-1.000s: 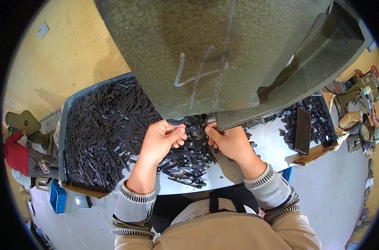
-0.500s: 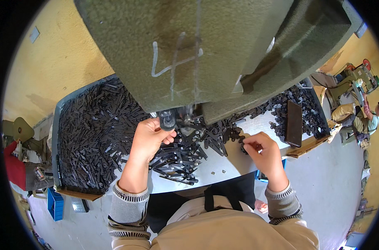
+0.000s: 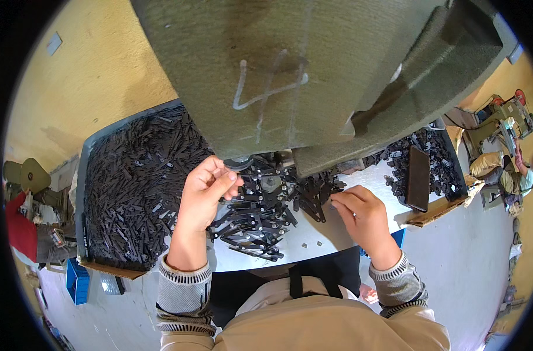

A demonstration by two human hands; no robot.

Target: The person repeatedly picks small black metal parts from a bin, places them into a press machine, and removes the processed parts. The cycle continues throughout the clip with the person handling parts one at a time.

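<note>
My left hand [image 3: 205,190] is raised just under the big green machine head [image 3: 260,76], close to a dark round machine part [image 3: 238,162]. Its thumb presses against curled fingers; whatever lies between them is hidden. Over the table's right half, my right hand [image 3: 364,216] has thumb and fingers drawn together in a pinch, beside a heap of small black metal pieces [image 3: 331,182]. Anything in that pinch is too small to make out. Between the hands lies a loose pile of joined black metal strips [image 3: 254,225] with shiny rivets.
Flat black strips [image 3: 137,187] fill the left of the table, inside a raised rim. On the right, a dark phone-like slab [image 3: 417,178] lies over small black pieces [image 3: 442,169]. A blue crate [image 3: 77,281] stands on the floor. Other people sit far left and far right.
My right hand has shifted slightly left, its fingertips closer together at the small pieces. My left hand stays by the machine, its fingers a little lower on the dark part. The view has turned slightly.
</note>
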